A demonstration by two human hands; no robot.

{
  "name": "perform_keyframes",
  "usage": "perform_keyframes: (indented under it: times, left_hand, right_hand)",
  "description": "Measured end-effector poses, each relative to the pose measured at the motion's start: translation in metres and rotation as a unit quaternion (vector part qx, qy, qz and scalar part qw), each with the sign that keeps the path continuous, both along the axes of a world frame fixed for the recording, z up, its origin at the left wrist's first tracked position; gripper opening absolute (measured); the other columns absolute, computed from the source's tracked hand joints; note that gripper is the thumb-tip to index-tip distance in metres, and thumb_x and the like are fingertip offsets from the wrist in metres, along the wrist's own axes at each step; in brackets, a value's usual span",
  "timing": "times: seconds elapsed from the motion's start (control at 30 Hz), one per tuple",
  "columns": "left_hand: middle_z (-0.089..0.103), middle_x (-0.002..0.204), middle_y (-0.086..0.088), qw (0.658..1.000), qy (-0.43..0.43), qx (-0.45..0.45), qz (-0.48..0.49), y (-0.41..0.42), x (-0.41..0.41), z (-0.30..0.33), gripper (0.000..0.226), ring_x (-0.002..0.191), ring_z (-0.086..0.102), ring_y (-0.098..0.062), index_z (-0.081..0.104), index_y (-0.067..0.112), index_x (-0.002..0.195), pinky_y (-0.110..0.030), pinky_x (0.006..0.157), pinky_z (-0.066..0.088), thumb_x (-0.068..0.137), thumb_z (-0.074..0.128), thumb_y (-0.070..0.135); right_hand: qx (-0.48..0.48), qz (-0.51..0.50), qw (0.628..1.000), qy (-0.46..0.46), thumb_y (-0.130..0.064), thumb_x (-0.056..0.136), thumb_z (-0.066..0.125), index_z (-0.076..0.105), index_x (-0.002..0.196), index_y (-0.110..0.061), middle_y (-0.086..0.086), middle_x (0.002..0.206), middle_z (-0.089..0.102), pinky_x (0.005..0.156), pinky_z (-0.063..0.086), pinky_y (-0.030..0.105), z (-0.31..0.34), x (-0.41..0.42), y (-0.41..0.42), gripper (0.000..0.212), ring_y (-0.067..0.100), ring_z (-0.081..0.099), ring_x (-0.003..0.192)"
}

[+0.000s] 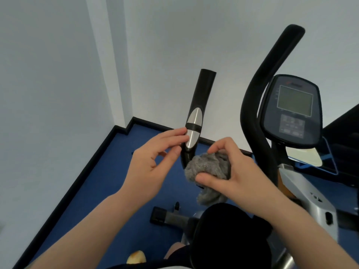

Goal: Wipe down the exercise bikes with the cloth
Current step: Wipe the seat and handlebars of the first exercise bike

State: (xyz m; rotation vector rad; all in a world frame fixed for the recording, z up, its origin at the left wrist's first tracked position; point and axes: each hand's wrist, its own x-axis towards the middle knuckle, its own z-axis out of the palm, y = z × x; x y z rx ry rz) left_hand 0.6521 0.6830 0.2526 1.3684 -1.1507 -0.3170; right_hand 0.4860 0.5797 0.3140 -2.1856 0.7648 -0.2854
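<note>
Gripping the grey cloth (208, 167) in the lower centre of the frame, the right hand (231, 171) has its thumb under the bunched fabric and its fingers (219, 147) curled over the top, so the cloth is held between them. One end of the cloth hangs down below the hand. The cloth is just beside the bottom of the left handlebar (196, 117), a black bar with a silver sensor plate (193, 130), and it seems to touch the bar at its lower end.

The left hand (155, 162) is to the left of the bar, at the centre of the frame. Its fingers are loosely curled and a little apart, with the fingertips (180, 133) near the edge of the silver plate; I cannot tell if they really touch it. This hand holds nothing.

At the right of the frame stands the exercise bike (310, 200) with its second handlebar (272, 70) rising to the upper right and the console (293, 111) with a grey screen. The black seat (231, 232) is at the bottom centre. The floor (108, 181) is blue, and white walls (58, 74) fill the upper left.
</note>
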Motion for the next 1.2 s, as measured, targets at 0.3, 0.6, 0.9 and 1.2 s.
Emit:
perform_keyframes:
  times: [0.3, 0.6, 0.9, 1.2]
  left_hand:
    - [0.065, 0.127, 0.011, 1.000, -0.009, -0.014, 0.006, -0.003, 0.000, 0.000, 0.028, 0.116, 0.060, -0.008, 0.070, 0.014, 0.116, -0.016, 0.085, 0.049, 0.093, 0.059, 0.001]
    - [0.065, 0.124, 0.011, 1.000, -0.004, -0.018, 0.020, -0.004, -0.002, 0.002, 0.030, 0.115, 0.061, -0.008, 0.071, 0.017, 0.112, -0.015, 0.084, 0.049, 0.092, 0.059, -0.002]
    - [0.065, 0.125, 0.009, 1.000, -0.003, -0.015, 0.019, -0.003, -0.003, 0.000, 0.027, 0.115, 0.061, -0.008, 0.071, 0.014, 0.112, -0.016, 0.084, 0.048, 0.093, 0.059, -0.001]
    - [0.070, 0.108, 0.014, 0.999, 0.031, -0.011, 0.043, -0.004, -0.002, 0.001, 0.033, 0.101, 0.067, -0.011, 0.067, 0.028, 0.116, -0.028, 0.082, 0.055, 0.096, 0.056, 0.004]
  right_hand:
    - [-0.059, -0.009, 0.998, 0.036, -0.060, 0.065, 0.071, 0.027, 0.104, -0.037, -0.012, 0.087, 0.059, 0.070, 0.053, 0.034, 0.001, 0.002, 0.007, 0.063, 0.004, 0.060, 0.074]
    - [-0.064, 0.002, 0.998, 0.016, -0.044, 0.068, 0.076, 0.026, 0.096, -0.037, -0.010, 0.079, 0.059, 0.050, 0.045, 0.021, -0.006, 0.015, 0.009, 0.058, 0.006, 0.057, 0.059]
    - [-0.037, 0.026, 0.999, -0.007, -0.039, 0.062, 0.080, 0.036, 0.089, -0.031, -0.003, 0.077, 0.057, 0.058, 0.050, 0.039, -0.003, 0.009, 0.002, 0.052, 0.014, 0.054, 0.064]
    - [-0.160, -0.023, 0.978, -0.133, -0.027, 0.072, 0.083, 0.068, 0.094, -0.024, -0.016, 0.104, 0.050, 0.083, 0.038, 0.004, 0.007, 0.033, -0.006, 0.027, -0.003, 0.053, 0.098]
